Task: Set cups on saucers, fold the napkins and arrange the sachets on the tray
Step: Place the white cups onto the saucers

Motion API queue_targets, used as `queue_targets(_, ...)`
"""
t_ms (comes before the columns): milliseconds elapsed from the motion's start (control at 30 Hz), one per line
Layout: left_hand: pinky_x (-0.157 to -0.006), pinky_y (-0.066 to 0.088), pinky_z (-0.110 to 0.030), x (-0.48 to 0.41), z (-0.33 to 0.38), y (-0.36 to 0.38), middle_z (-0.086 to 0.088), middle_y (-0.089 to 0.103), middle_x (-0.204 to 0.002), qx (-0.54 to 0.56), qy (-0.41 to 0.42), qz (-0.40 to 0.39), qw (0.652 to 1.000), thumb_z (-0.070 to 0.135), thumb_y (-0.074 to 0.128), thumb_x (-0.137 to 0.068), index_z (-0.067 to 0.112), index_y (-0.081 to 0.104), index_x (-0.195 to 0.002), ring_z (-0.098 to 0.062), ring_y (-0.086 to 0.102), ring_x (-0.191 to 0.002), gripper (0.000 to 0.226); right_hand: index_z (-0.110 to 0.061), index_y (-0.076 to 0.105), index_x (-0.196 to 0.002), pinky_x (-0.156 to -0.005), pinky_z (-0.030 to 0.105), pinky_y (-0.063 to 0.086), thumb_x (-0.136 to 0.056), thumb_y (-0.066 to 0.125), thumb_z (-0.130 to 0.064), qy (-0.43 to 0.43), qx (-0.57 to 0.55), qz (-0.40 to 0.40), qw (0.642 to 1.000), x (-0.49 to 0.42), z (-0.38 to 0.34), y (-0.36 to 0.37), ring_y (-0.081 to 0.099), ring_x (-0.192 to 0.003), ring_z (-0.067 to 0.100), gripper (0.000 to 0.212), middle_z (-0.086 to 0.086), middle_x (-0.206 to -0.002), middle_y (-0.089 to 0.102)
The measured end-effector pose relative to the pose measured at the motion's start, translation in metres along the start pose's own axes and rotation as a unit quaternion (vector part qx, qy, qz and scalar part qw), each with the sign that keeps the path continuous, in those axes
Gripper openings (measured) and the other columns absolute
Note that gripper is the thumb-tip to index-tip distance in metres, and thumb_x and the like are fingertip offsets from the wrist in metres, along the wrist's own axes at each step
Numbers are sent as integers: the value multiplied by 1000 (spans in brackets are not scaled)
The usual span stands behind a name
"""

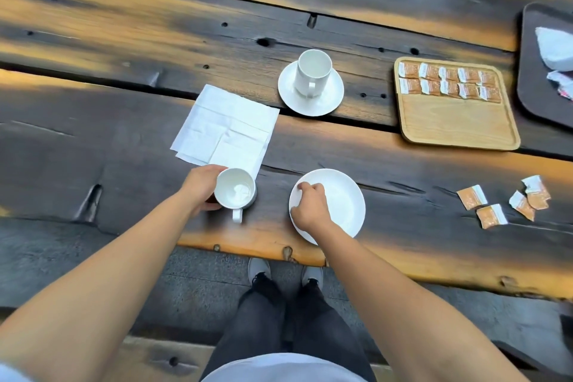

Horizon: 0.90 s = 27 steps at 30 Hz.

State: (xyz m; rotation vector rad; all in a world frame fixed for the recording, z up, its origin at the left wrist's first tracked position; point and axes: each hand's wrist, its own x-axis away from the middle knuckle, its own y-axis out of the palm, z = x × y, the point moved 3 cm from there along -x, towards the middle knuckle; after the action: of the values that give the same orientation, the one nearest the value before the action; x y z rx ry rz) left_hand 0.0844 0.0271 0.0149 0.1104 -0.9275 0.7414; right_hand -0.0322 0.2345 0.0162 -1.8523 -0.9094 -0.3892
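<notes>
My left hand grips a white cup by its side near the table's front edge, handle pointing toward me. My right hand pinches the left rim of an empty white saucer just right of that cup. Farther back, a second white cup stands upright on its saucer. Unfolded white napkins lie behind the held cup. The wooden tray at right holds two rows of orange sachets along its far side. Several loose sachets lie on the table at right.
A dark tray with white napkins and wrapped items sits at the far right edge. The table is a rough, dark wooden slab with cracks and holes. A bench and my legs are below the front edge.
</notes>
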Motion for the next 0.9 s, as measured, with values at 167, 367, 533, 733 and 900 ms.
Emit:
queue_targets(167, -67, 61, -45, 7, -15, 2, -5, 68, -104, 48, -12, -27, 998, 30, 67, -81, 23, 72, -97, -30, 65, -96, 18, -5, 47, -133, -102, 30, 36, -84, 49, 0, -14, -29, -5, 999, 1, -10, 11, 47, -119, 35, 50, 15, -135, 33)
queue_targets(367, -68, 61, -43, 8, -20, 1, -6, 71, -95, 60, -8, -32, 998, 27, 62, -85, 22, 72, -96, -28, 67, -87, 16, -6, 42, -142, -106, 26, 32, -85, 48, 1, -34, -58, -27, 997, 0, -29, 21, 45, -126, 34, 57, 16, -141, 32)
queue_targets(533, -60, 60, -38, 10, -20, -1, -4, 71, -96, 61, -4, -30, 998, 24, 55, -89, 21, 73, -96, -28, 68, -89, 19, -10, 40, -146, -111, 33, 36, -85, 46, 3, -29, -100, -33, 994, -2, -44, 27, 42, -132, 33, 63, 15, -145, 33)
queue_targets(733, -60, 60, -39, 13, -22, 2, -5, 72, -97, 80, -5, -38, 996, 27, 56, -88, 23, 72, -96, -30, 68, -91, 18, -18, 38, -147, -106, 38, 43, -81, 59, -2, -38, -142, -22, 989, 2, -54, 38, 55, -119, 32, 71, 16, -139, 36)
queue_targets(900, -61, 60, -39, 13, -24, 3, -6, 73, -98, 96, -2, -46, 994, 29, 60, -82, 23, 73, -93, -30, 68, -93, 19, -20, 49, -139, -106, 30, 43, -72, 65, 2, -94, -142, -35, 985, 7, -62, 46, 48, -124, 27, 72, 14, -134, 38)
